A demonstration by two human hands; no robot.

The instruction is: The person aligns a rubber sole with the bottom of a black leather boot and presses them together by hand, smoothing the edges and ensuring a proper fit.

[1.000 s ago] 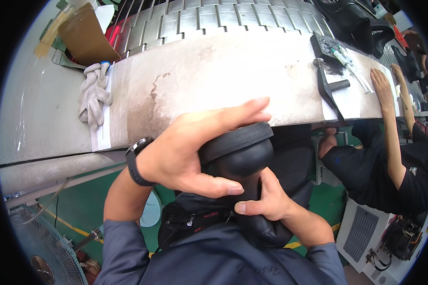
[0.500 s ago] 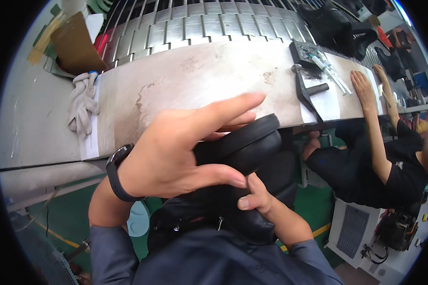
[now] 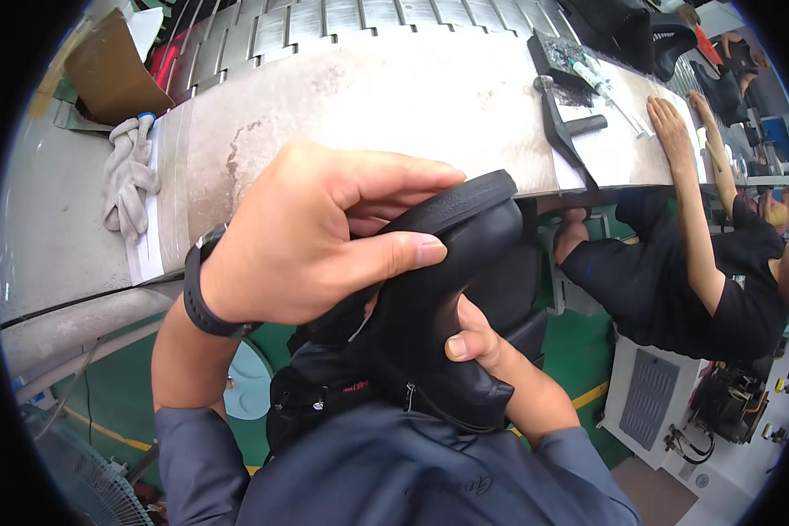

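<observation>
A black padded bicycle saddle (image 3: 430,289) is held up in front of my body, tilted, with its ridged rim toward the bench. My left hand (image 3: 324,237), a watch on its wrist, grips the rim end, fingers along the far side and thumb pressed on the near face. Lower on the saddle, my right hand (image 3: 480,337) holds it from the right; its thumb shows on the surface and most of its fingers are hidden behind the saddle.
A bench (image 3: 324,114) runs across ahead, with grey gloves (image 3: 131,175) at left. Toward the right lie a black T-shaped tool (image 3: 559,127), a black box (image 3: 559,63) and syringes (image 3: 609,92). Slatted metal (image 3: 324,22) lies beyond. A co-worker (image 3: 675,245) sits at right.
My left hand has closed from a spread pose above the saddle onto its rim, thumb now against the near face. The saddle has tipped upward slightly; my right hand keeps its hold.
</observation>
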